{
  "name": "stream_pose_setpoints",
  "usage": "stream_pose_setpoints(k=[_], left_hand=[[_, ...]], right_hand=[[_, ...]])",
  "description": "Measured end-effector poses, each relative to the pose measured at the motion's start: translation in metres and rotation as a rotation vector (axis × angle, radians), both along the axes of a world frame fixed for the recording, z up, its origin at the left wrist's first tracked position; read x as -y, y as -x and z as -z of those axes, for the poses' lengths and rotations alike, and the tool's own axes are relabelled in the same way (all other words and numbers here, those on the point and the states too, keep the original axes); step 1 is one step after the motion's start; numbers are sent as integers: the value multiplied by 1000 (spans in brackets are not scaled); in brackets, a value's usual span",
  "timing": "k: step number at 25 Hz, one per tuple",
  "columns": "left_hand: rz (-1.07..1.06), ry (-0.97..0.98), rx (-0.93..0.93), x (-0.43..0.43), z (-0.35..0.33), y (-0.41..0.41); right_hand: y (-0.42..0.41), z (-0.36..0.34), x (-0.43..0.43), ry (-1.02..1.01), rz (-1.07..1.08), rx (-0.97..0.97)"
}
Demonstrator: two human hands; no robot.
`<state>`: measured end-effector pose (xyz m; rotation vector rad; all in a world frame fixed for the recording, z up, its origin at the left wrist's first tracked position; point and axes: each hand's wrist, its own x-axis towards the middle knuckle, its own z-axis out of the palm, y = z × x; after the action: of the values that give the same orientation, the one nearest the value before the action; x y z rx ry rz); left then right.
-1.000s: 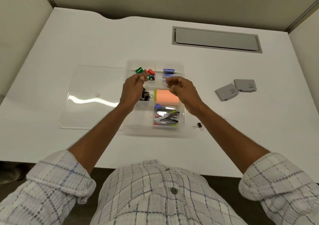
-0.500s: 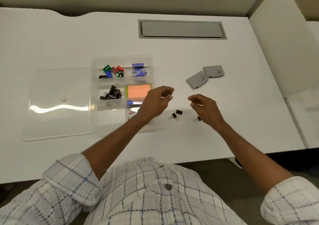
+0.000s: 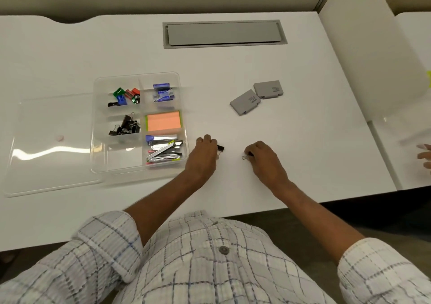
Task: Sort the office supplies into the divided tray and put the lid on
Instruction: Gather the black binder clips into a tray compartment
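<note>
The clear divided tray [image 3: 137, 76] sits left of centre on the white desk. Its compartments hold coloured sharpeners, blue staple boxes, black binder clips, an orange sticky-note pad [image 3: 163, 121] and staplers [image 3: 162, 154]. Its clear lid [image 3: 50, 145] lies flat to the left. My left hand [image 3: 204, 154] is down on the desk just right of the tray, fingers curled round a black binder clip [image 3: 220, 149]. My right hand [image 3: 262, 156] pinches a small binder clip [image 3: 245, 157] on the desk; only its wire loop shows.
Two grey flat cases [image 3: 245, 101] [image 3: 268, 89] lie on the desk at the right. A grey cable hatch [image 3: 224, 34] is set in the desk at the back. A white partition stands at the right, with another person's fingers [image 3: 424, 159] at the right edge.
Both hands left the tray, moved right and dropped to the desk, where each closed on a binder clip. The camera view swung to the right.
</note>
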<state>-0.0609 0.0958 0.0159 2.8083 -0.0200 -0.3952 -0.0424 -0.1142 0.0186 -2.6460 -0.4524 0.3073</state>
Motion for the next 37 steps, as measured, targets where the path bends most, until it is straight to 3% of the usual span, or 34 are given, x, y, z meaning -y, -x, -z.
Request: stream_pose_setpoints(k=[5,10,16,20,24,31,37], left_hand=[[-51,24,7,5,2,-3],[-85,8,45,10,5,2],[-110,40,62,8,7,5],[-145,192,64,3,2,2],[-233,420,149,-6,-15,-2],[-489,699,331,-77,-47,3],[-701,602,421,-171,-53,11]], right_hand=[[-12,-2,-15,-127,-55,-33],[-22,1,-45,-24,-215,-116],[-30,3,-55,-52,-202,-145],[-31,0,-53,-62,-167,-152],[-34,-11,-55,-197,-45,-166],[-44,-56,-117,-411,26,-177],[-42,-67,-230,-429,-92,-186]])
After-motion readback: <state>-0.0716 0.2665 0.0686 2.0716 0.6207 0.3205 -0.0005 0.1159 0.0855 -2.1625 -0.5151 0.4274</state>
